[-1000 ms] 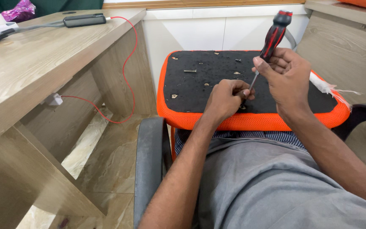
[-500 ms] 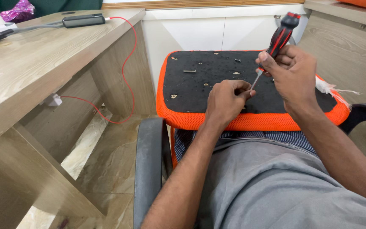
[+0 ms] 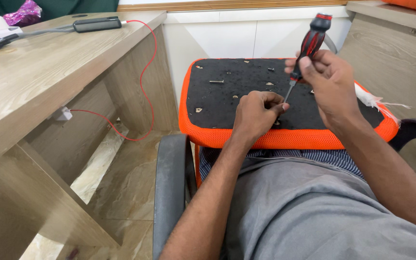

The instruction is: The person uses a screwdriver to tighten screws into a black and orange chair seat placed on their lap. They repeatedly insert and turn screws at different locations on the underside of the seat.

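An orange-rimmed seat cushion (image 3: pixel 285 138) lies upside down across my lap, its black underside (image 3: pixel 232 84) facing up. My right hand (image 3: pixel 331 84) grips a red and black screwdriver (image 3: pixel 309 43), held nearly upright with its tip down at the black panel. My left hand (image 3: pixel 256 115) rests on the panel with its fingers pinched around the screwdriver's tip; whatever it pinches is hidden. A loose screw (image 3: pixel 216 81) and several small holes show on the panel.
A wooden desk (image 3: pixel 39 72) stands at my left, with a red cable (image 3: pixel 145 72) running down its side and a black device (image 3: pixel 97 24) on top. A grey chair armrest (image 3: pixel 169 183) is by my left thigh. White cabinets (image 3: pixel 227 33) stand behind the cushion.
The right hand and screwdriver have shifted slightly and tilted a little more upright. The left hand stays pinched at the tip.
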